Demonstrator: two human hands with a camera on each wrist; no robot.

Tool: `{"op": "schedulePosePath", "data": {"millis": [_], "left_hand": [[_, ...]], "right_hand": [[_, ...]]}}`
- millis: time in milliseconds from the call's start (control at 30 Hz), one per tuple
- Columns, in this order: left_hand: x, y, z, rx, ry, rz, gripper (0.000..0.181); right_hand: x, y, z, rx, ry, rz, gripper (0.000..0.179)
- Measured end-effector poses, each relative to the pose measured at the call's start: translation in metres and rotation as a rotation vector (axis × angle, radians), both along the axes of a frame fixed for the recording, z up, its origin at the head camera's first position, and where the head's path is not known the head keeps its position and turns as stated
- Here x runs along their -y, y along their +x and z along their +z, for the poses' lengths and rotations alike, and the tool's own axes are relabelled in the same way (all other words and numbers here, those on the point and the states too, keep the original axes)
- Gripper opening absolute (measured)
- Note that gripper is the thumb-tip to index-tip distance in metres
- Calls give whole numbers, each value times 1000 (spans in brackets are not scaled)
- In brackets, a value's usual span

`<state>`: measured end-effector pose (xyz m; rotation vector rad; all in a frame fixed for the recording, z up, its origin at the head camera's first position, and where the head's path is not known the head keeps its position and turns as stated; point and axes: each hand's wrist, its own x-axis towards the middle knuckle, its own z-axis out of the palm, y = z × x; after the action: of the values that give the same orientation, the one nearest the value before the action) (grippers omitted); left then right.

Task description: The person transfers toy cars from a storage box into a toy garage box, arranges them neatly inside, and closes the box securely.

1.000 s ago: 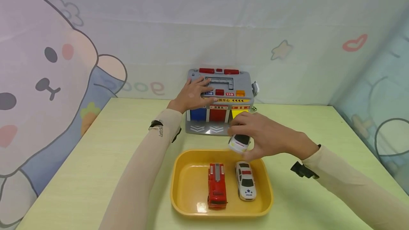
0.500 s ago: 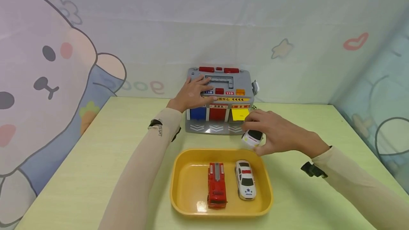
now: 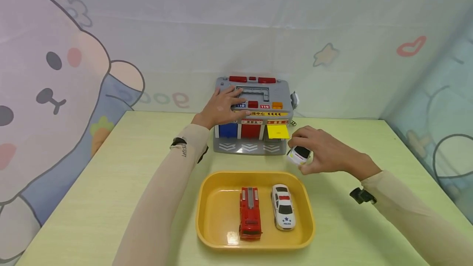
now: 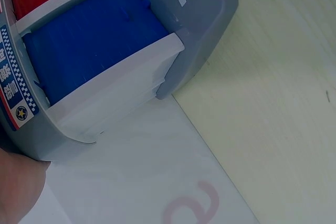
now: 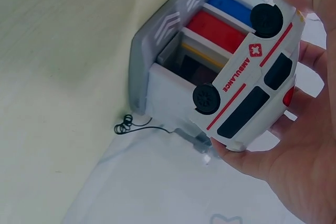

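- Nearest me, the yellow tray (image 3: pixel 218 216) sits on the tabletop (image 3: pixel 122 167), with the fire truck (image 3: pixel 250 213) and police car (image 3: pixel 284 207) inside, both unmoved over the last second.
- Beyond its right far corner, the right hand (image 3: pixel 325 151) grasps the ambulance (image 3: pixel 300 154) between thumb and fingers, reaching in from the right.
- That hand has slid rightward, away from the garage (image 3: pixel 279 90) front; the ambulance is now just beside the base's right corner.
- So the yellow door (image 3: pixel 278 131), tilted outward, shows whole. I'd judge the work unfinished: the ambulance is neither in the bay nor set down.
- Farther back, the left hand (image 3: pixel 221 108) lies on the garage roof, holding nothing, palm down with fingers spread; it hasn't shifted, and seems to be steadying the garage.
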<state>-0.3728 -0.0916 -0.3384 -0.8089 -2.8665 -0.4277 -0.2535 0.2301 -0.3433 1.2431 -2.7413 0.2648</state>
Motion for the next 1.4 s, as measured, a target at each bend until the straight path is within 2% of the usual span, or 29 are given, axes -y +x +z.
{"op": "schedulePosePath", "data": {"millis": [200, 500, 733, 900, 1067, 1400], "left_hand": [[0, 1, 1, 4, -5, 3, 64], [0, 1, 1, -1, -10, 3, 63], [0, 2, 1, 6, -8, 4, 63], [1, 0, 0, 0, -5, 5, 64], [1, 0, 0, 1, -1, -3, 63], [0, 1, 2, 0, -10, -1, 63]], "right_hand": [[-5, -6, -12, 6, -3, -9, 42], [-7, -16, -38, -5, -36, 25, 44], [1, -24, -53, -62, -14, 80, 43], [10, -28, -58, -54, 50, 107, 45], [16, -31, -58, -30, 121, 99, 51], [29, -37, -64, -14, 189, 115, 47]]}}
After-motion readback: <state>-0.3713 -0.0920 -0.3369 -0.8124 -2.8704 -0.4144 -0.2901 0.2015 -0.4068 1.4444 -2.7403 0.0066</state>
